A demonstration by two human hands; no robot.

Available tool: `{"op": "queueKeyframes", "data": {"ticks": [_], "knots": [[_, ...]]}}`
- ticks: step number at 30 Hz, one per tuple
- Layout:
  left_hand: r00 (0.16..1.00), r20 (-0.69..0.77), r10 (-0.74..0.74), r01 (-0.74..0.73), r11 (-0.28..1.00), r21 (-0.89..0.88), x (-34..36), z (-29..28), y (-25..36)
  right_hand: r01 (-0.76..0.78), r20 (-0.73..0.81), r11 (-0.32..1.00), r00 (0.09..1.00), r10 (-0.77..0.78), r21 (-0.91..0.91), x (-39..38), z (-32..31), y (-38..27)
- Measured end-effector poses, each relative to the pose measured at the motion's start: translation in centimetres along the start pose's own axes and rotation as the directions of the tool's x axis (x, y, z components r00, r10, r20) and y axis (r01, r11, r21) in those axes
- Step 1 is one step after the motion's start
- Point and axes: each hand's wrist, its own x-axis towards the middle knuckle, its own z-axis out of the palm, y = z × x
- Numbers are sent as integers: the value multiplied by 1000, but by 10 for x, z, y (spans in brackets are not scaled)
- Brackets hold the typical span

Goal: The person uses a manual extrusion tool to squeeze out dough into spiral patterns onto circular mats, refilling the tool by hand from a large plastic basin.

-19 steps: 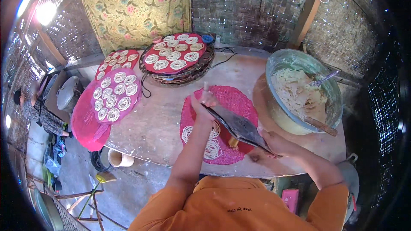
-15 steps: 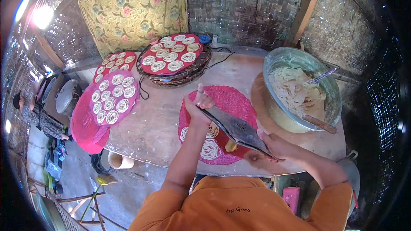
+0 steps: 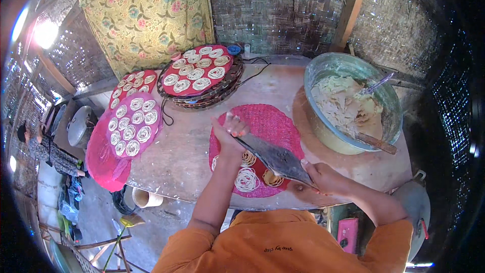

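A long, dark grey dough press (image 3: 275,156) stretches between my hands, tilted down to the right above a round pink mesh sheet (image 3: 268,121). My left hand (image 3: 231,130) is closed on its upper end, and my right hand (image 3: 326,177) wraps round its lower end. Below the press, close to my right hand, lies a yellowish coil of dough strands (image 3: 273,178). Beside it on the mesh are a white coil (image 3: 247,179) and a tan coil (image 3: 248,159). Another coil is mostly hidden by my left forearm. The press covers part of the mesh.
A big basin (image 3: 313,116) of pale dough with a wooden-handled tool (image 3: 376,142) stands right. Stacked woven trays (image 3: 199,102) carry coils on red mesh at the back; a pink sheet (image 3: 132,126) with more coils lies left. Another person (image 3: 48,146) is at far left.
The yellowish strands under the press have grown from a small bunch into a rounder coil. Both hands still grip the press, which has shifted slightly. The whole view has tilted a little.
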Motion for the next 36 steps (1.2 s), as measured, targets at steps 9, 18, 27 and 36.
{"op": "queueKeyframes", "data": {"ticks": [9,18,27,36], "knots": [[942,-316,-113,230,903,362,-14,15,-21,-4,-1,945,1000,5,327,7,16,51],[812,-302,-500,121,-361,925,-87,-16,-14,106,-19,822,993,-115,559,10,37,67],[818,-254,-516,-1,-443,897,-100,-14,-22,183,-198,752,978,-71,633,19,42,86],[609,-11,-793,-773,-596,217,-117,30,-31,309,-308,713,942,-136,629,20,32,114]]}}
